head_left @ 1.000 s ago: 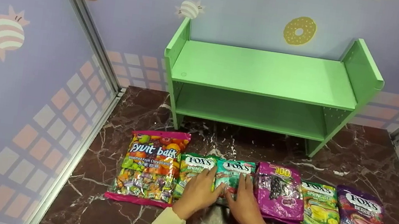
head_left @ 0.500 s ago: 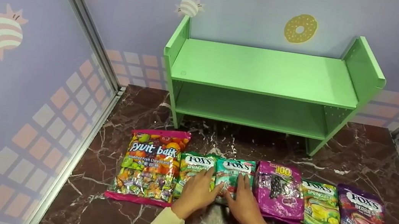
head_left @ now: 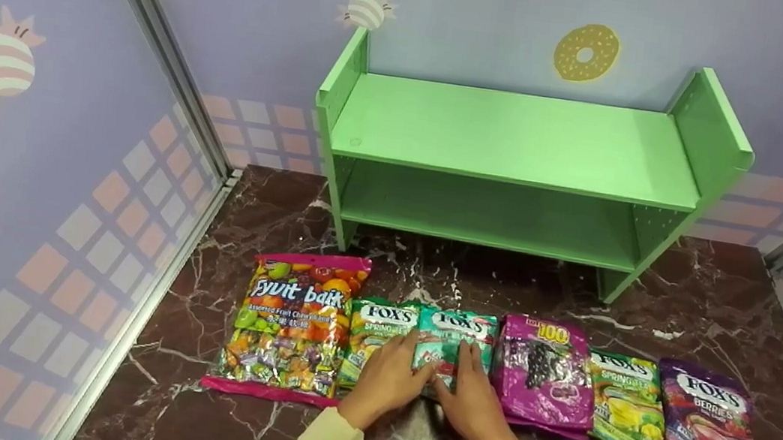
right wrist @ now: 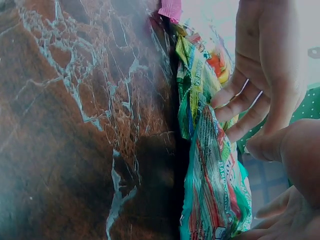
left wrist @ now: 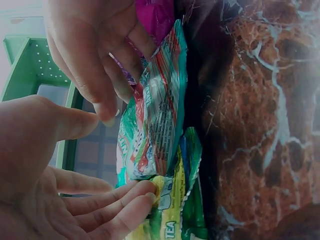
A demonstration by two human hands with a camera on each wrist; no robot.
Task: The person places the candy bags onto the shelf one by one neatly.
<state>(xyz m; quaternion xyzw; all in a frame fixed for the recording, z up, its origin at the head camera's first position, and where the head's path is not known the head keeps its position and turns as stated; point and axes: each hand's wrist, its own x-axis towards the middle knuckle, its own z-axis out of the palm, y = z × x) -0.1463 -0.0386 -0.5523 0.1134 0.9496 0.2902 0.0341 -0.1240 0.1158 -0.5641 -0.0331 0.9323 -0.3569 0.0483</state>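
Observation:
A teal Fox's candy bag (head_left: 438, 340) lies flat on the dark marbled surface in the head view, between my two hands. My left hand (head_left: 385, 380) rests along its left side, with straight fingers over the seam where it meets a green and yellow Fox's Spring Tea bag (head_left: 369, 334). On the other side, my right hand (head_left: 477, 402) touches the teal bag's right part with extended fingers. Both thumbs point toward each other over its lower half. In the left wrist view, the left fingertips (left wrist: 147, 192) press at the edge between the teal bag (left wrist: 162, 110) and the Spring Tea bag.
A large Fruit Baik candy bag (head_left: 295, 321) ends the row at left. To the right lie a purple bag marked 100 (head_left: 545, 376), another Spring Tea bag (head_left: 628, 406) and a Fox's Berries bag (head_left: 712, 425). Behind stands a green two-tier shelf (head_left: 516, 138) against a patterned wall.
The teal bag has shifted slightly left against the Spring Tea bag, and my right hand has moved left with it. The head view has tilted a little.

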